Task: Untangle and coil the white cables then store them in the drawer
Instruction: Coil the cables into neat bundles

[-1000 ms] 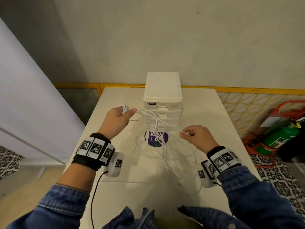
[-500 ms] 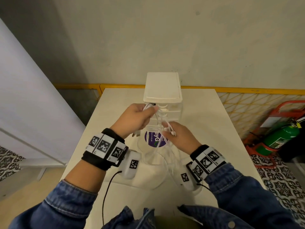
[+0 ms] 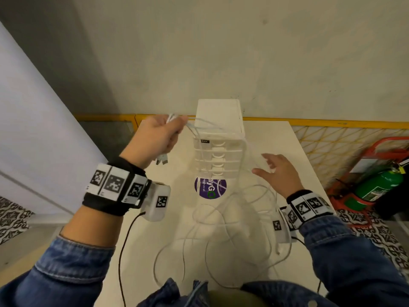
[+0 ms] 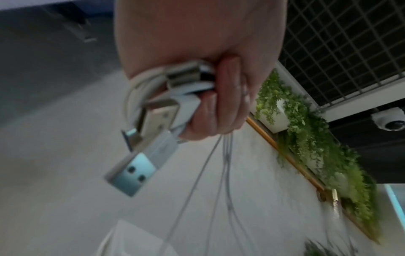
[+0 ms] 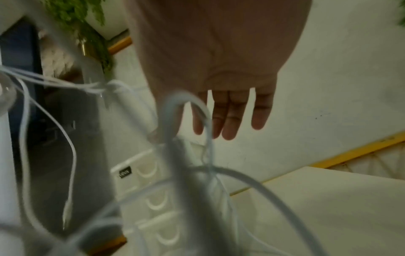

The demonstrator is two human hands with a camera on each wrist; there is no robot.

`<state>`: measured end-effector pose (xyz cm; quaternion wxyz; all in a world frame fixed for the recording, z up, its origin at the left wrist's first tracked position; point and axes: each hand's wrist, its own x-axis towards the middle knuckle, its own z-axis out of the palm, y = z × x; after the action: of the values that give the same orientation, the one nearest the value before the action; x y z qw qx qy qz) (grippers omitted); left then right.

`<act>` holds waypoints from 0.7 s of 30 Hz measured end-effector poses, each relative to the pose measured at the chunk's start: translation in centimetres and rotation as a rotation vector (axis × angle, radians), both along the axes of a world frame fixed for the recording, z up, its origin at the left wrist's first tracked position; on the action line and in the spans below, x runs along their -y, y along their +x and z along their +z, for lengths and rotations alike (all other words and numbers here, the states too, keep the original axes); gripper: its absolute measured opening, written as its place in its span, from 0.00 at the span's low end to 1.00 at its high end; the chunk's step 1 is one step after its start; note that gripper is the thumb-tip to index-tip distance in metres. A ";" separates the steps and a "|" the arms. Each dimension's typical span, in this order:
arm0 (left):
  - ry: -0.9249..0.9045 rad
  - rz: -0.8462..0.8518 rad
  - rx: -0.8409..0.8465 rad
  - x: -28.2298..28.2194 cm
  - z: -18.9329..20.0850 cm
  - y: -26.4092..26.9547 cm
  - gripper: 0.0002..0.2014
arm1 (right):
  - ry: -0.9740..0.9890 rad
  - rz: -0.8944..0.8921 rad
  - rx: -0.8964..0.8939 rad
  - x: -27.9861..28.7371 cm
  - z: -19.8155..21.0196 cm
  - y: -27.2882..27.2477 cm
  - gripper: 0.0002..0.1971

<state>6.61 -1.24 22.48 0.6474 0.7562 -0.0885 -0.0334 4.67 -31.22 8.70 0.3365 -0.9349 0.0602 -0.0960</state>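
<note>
My left hand is raised left of the white drawer unit and grips a bunch of white cables. In the left wrist view my fingers curl round the cable bunch with several USB plugs sticking out below. Strands run from that hand across the unit's front down to loose loops of white cables on the table. My right hand hovers right of the unit with fingers spread and straight. A cable loop hangs over its thumb side.
The drawer unit stands at the back middle of the white table, all drawers closed. A purple sticker lies in front of it. A green fire extinguisher in a red stand is on the floor to the right. A black wire trails from my left wrist.
My hands met in front of the unit, then parted. The left hand rose up and left with the cable bunch; the right hand let go, opened and moved right.
</note>
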 end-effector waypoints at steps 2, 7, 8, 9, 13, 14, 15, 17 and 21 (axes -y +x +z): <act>0.053 -0.036 -0.036 0.9 -0.4 -0.3 0.18 | 0.124 0.107 0.092 -1.7 0.9 -0.2 0.34; 0.180 -0.212 -0.062 3.4 -1.3 -1.5 0.18 | 0.298 0.404 0.191 -7.3 5.1 -0.8 0.50; 0.201 -0.258 -0.056 3.9 -1.4 -1.8 0.18 | 0.314 0.442 0.186 -8.4 5.4 -0.7 0.46; 0.217 -0.298 -0.053 4.3 -1.4 -2.0 0.19 | 0.338 0.468 0.183 -9.2 5.4 -0.5 0.36; 0.283 -0.369 -0.084 4.4 -2.0 -2.1 0.19 | 0.462 0.438 0.207 -9.2 5.2 0.4 0.21; 0.303 -0.384 -0.117 4.2 -2.4 -2.1 0.20 | 0.460 0.419 0.246 -8.6 5.5 0.6 0.20; 0.315 -0.410 -0.162 4.0 -2.9 -2.2 0.20 | 0.464 0.410 0.277 -8.0 5.8 0.7 0.19; 0.307 -0.488 -0.264 4.0 -4.0 -2.7 0.22 | 0.470 0.422 0.288 -7.3 6.3 0.9 0.16; 0.206 -0.699 -0.330 4.5 -4.7 -3.8 0.27 | 0.301 0.410 0.273 -7.2 6.2 1.1 0.08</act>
<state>2.83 -5.76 17.79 0.5233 0.7261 -0.2315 -0.3813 5.77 -24.01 14.91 0.4886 -0.8456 -0.1625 -0.1407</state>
